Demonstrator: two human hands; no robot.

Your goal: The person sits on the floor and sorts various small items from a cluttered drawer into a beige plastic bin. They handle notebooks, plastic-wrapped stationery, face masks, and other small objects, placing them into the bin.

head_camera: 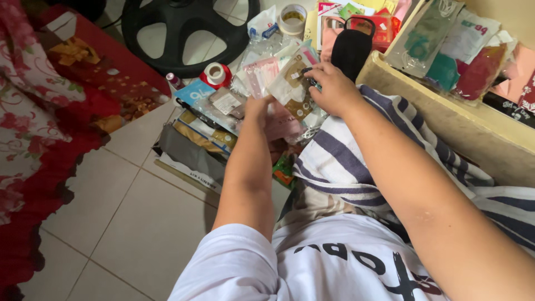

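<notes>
Packets (pixel 290 83) in a fanned stack are gripped above the floor pile by the right hand (pixel 333 89), fingers clenched on the right edge, while the left hand (pixel 257 107) supports them from below, its grip hidden.

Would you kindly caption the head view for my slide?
Both hands, left hand and right hand, sort flat clear plastic packets above a tiled floor.

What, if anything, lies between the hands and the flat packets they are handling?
Nothing visible. The right hand already grips a brown-and-white packet, and the left hand touches the pink packets beneath it. The black mask lies behind, out of the way.
</notes>
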